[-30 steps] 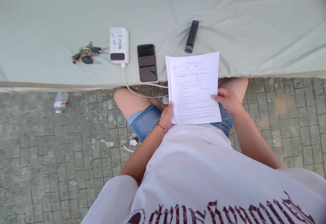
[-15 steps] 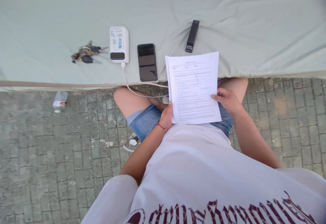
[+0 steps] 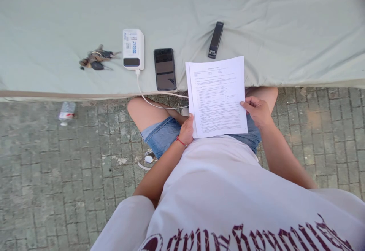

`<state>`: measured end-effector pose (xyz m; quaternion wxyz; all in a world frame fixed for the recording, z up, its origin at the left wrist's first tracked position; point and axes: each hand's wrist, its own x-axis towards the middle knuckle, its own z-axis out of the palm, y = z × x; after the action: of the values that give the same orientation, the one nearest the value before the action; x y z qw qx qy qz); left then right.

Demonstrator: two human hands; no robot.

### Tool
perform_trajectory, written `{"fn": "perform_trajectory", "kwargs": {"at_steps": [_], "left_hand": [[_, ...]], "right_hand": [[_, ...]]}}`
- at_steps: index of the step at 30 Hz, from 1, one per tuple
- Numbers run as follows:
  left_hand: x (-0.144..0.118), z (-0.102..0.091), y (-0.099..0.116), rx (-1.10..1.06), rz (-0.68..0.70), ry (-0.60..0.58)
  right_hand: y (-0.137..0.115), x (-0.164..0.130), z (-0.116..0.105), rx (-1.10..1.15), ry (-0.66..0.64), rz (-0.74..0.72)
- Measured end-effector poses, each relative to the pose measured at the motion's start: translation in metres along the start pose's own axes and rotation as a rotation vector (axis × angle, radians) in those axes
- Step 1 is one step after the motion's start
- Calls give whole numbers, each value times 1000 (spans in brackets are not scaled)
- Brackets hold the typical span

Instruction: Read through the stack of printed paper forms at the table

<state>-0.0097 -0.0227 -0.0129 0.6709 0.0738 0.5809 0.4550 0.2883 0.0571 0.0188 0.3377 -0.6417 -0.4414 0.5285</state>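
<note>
both hands on a sheaf of printed papers

left hand (image 3: 186, 130) was curled shut on the near left corner of the papers (image 3: 217, 96), thumb on top. right hand (image 3: 257, 111) pinched the right edge, fingers closed on it. papers were held over the lap, far edge overlapping the near edge of the cloth-covered table (image 3: 57, 23). on the table, far from the papers: stapler (image 3: 215, 40), phone (image 3: 164, 69) just left, power bank (image 3: 133, 49) with a white cable (image 3: 148, 100), keys (image 3: 97, 59) further left. bottle (image 3: 66, 113) lay on the paving, contents unclear.
</note>
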Motion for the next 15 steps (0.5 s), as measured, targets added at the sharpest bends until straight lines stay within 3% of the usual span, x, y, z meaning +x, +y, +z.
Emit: {"fn": "perform_trajectory", "kwargs": {"at_steps": [15], "left_hand": [[0,-4,-1,78,87,-115]], "right_hand": [[-8,-10,13,4,-17,-13]]}}
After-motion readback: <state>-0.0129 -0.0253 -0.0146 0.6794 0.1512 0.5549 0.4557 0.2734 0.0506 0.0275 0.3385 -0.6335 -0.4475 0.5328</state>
